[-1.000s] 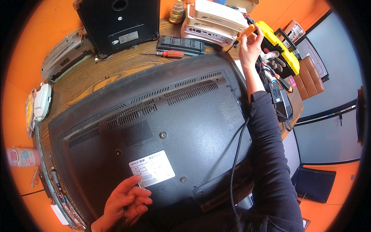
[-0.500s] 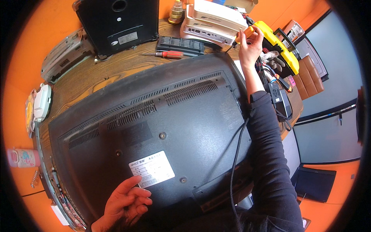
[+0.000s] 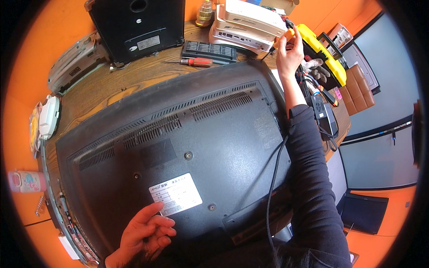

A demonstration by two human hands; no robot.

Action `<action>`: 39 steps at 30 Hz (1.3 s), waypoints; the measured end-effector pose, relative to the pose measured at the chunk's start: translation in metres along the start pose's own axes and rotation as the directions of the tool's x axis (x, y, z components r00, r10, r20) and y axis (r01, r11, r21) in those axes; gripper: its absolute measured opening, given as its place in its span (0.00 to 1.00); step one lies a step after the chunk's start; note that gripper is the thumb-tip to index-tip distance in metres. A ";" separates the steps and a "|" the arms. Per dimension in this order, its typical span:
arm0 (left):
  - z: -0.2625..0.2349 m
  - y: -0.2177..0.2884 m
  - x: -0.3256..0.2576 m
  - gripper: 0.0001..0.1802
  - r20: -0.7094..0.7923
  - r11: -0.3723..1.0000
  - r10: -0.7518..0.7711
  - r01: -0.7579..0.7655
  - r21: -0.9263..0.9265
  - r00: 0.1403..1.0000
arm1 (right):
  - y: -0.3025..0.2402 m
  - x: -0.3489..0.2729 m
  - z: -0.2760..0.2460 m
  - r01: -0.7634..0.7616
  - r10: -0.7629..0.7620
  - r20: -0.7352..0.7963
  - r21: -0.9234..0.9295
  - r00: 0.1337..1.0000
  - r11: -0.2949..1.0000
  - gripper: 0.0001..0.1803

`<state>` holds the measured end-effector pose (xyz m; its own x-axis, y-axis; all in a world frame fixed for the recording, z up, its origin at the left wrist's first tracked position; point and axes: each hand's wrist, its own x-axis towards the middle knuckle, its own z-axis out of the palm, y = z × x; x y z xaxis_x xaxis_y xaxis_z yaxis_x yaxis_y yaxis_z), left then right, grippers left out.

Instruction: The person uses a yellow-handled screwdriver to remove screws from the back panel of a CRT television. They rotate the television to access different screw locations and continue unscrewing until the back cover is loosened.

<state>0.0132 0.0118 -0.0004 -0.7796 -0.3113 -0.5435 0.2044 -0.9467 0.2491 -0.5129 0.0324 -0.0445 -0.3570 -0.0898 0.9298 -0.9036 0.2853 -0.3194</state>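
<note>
A large black flat-screen television [image 3: 232,156] lies face down before me, its vented back upward with a white label [image 3: 175,195] on it. Just below that label hovers my left hand [image 3: 146,232], fingers loosely curled and apart, holding nothing. My right arm reaches over the television's right side to the far right. There my right hand [image 3: 289,56] is closed on the yellow-orange handle of what looks like a screwdriver [image 3: 290,33], its thin dark shaft pointing down and left. The fingers partly hide the handle. Stacked white boxes [image 3: 243,31] stand right beside this hand.
A red-handled screwdriver [image 3: 196,62] lies by a black bit case [image 3: 209,51] beyond the television. A black panel [image 3: 138,31] stands at the back. To the right are a yellow toolbox [image 3: 319,53], grey gloves [image 3: 315,69] and a black adapter [image 3: 322,111]. A black cable [image 3: 270,196] crosses the television.
My right hand has shifted very slightly and its fingers cover more of the yellow-orange handle. My left hand stays in place.
</note>
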 end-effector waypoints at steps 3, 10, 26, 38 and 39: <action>0.002 0.001 0.001 0.22 -0.006 1.000 0.004 -0.004 -0.010 1.000 | 0.000 0.000 0.001 -0.064 0.064 -0.004 0.042 0.998 0.997 0.18; 0.006 0.005 0.003 0.22 -0.001 0.996 -0.074 0.074 0.048 0.997 | -0.013 0.001 -0.010 0.020 -0.013 0.040 -0.173 0.999 0.985 0.19; 0.002 0.004 0.004 0.21 0.018 0.996 -0.065 0.064 0.056 0.998 | -0.007 -0.001 -0.003 -0.046 0.043 0.048 0.079 0.998 0.996 0.20; 0.003 0.005 0.004 0.21 0.021 0.995 -0.070 0.069 0.076 0.997 | -0.008 -0.003 -0.006 -0.120 0.113 0.058 0.124 0.992 0.985 0.22; 0.003 0.005 0.004 0.21 0.057 0.996 -0.068 0.064 0.057 0.996 | -0.007 -0.004 -0.006 -0.143 0.139 0.043 0.131 0.989 0.981 0.22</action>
<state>0.0092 0.0058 0.0010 -0.8242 -0.2413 -0.5122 0.1195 -0.9584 0.2592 -0.5037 0.0362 -0.0448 -0.4888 -0.0906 0.8677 -0.8663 0.1678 -0.4705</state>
